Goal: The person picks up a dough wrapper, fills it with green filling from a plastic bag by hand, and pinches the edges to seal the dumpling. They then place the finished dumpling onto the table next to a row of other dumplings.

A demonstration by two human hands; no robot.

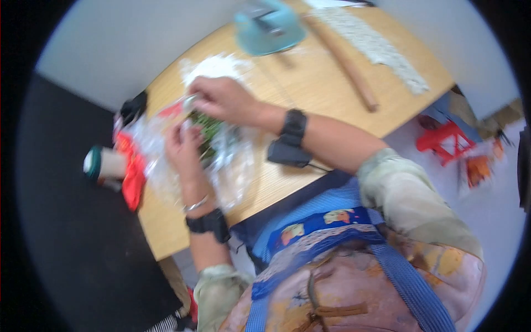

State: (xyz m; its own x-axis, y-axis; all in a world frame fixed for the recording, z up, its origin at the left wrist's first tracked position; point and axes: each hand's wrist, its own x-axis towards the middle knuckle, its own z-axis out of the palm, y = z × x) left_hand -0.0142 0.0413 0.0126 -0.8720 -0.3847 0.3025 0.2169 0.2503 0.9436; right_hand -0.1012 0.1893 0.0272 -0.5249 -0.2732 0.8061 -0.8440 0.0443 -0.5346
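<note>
My left hand (pixel 183 145) is at the left edge of some green leafy herbs (pixel 208 130), its fingers curled in a pinch. Just above the herbs is my right hand (pixel 222 100), closed around a small whitish thing (pixel 189 103) too blurred to name. The herbs lie in a clear plastic bag (pixel 235 166) spread over the wooden table (pixel 276 180). What my left fingertips grip is hidden by blur. White flour-like powder (pixel 218 65) lies on the table behind my right hand.
A teal basin (pixel 272 30) stands at the back, with a rolling pin (pixel 345 65) to its right. Beyond the pin runs a pale speckled strip (pixel 373 41). A red bag (pixel 133 174) and a green-lidded cup (pixel 104 163) are at the left edge.
</note>
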